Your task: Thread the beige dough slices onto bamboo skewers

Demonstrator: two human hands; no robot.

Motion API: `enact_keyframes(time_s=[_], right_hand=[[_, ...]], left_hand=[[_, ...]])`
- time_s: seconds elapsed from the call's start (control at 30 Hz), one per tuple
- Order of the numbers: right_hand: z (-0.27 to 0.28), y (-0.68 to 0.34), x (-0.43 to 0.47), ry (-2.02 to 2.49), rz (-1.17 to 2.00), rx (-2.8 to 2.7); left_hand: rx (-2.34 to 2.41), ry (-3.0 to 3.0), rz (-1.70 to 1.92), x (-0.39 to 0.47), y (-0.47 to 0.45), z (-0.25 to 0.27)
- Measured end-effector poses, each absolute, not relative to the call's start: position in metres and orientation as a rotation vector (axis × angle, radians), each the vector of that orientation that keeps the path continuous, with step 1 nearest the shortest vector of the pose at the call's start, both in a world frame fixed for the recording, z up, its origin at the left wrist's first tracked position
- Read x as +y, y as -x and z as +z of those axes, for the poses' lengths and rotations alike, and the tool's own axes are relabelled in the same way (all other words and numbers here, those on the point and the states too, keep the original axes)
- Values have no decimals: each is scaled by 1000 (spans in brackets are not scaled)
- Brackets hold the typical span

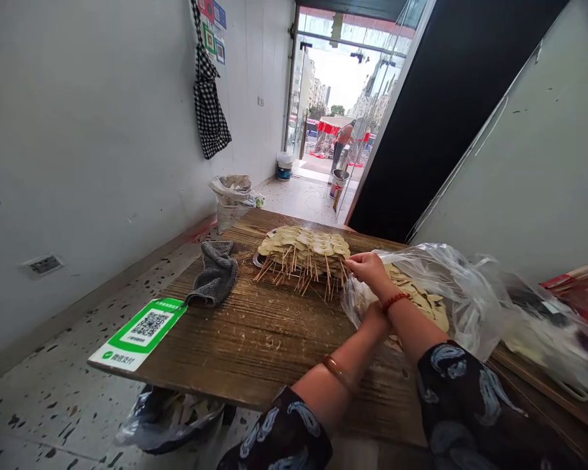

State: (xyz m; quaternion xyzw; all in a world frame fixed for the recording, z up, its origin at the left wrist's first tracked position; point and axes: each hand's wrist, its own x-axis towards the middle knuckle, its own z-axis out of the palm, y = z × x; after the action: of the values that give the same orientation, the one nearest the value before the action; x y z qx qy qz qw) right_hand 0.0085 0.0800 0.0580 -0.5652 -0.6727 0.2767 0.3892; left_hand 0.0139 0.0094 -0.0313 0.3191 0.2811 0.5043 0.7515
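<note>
Rows of thin pale slices on wooden skewers [304, 243] lie stacked on a metal tray [259, 260], their sticks pointing toward me. At the right end of this stack my right hand [368, 269] is closed, thumb and fingers pinching a skewer stick. Just below it, my left hand [374, 320] is at the clear plastic bag [355, 297], partly behind my right forearm; its fingers are hidden. More skewered slices [421, 297] lie in the bag to the right of my hands.
The wooden table [255, 339] also bears a grey cloth [215, 274] and a green QR-code card [142, 329]. A filled sack [232, 202] stands behind it by the wall. A person [342, 143] stands near the glass door, beside a bucket [340, 181].
</note>
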Motion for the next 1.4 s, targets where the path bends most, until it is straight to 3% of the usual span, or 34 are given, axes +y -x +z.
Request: enact_keyframes(time_s=[0.23,0.5,0.8,1.07,1.4], right_hand=[[76,-50,49,1407,675,-1681],[76,-165,-41,1543,520,-1530],[38,-304,-104,1982,106,-1531],[-5,-310,-105,2126,128,-1694],[-12,-305,-77,2400,93,-1777]], left_hand=[[635,-805,1004,5,-9,-14],[650,-826,1020,-1,1,8],[665,-919,1057,3,3,21],[709,-996,1062,2,5,23],[766,-1017,1090,5,9,23]])
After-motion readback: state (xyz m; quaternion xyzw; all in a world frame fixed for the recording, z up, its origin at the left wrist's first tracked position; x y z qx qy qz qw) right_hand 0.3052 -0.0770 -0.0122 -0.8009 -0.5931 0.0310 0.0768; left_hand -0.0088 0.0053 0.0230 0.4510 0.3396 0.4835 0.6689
